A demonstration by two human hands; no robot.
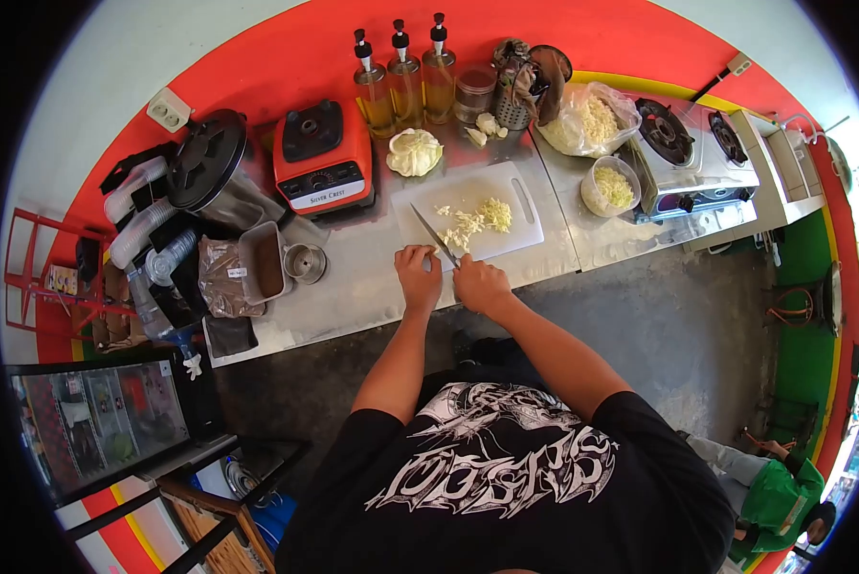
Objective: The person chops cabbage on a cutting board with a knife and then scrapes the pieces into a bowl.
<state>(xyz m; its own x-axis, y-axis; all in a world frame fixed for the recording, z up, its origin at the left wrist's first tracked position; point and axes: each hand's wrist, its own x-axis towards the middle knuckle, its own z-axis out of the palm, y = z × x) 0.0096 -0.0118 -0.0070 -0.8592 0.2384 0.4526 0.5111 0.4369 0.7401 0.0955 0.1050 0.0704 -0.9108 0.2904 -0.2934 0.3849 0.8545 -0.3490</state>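
Note:
At the near left corner of a white cutting board [522,191], my right hand [482,286] grips the handle of a knife [434,231], whose blade points up and left across the board. Just left of it, my left hand [418,277] has its fingers bent together at the board's edge; a small pale piece shows by the fingertips, too small to name. Chopped pale cabbage [494,214] lies on the board right of the blade. Behind the board sits a cut cabbage half [414,152].
A red blender base [324,158] and oil bottles [405,86] stand at the back. To the right are a tub of chopped cabbage [610,187], a plastic bag [590,120] and a gas stove [694,153]. A metal cup [305,263] stands left. Another person [779,497] is at lower right.

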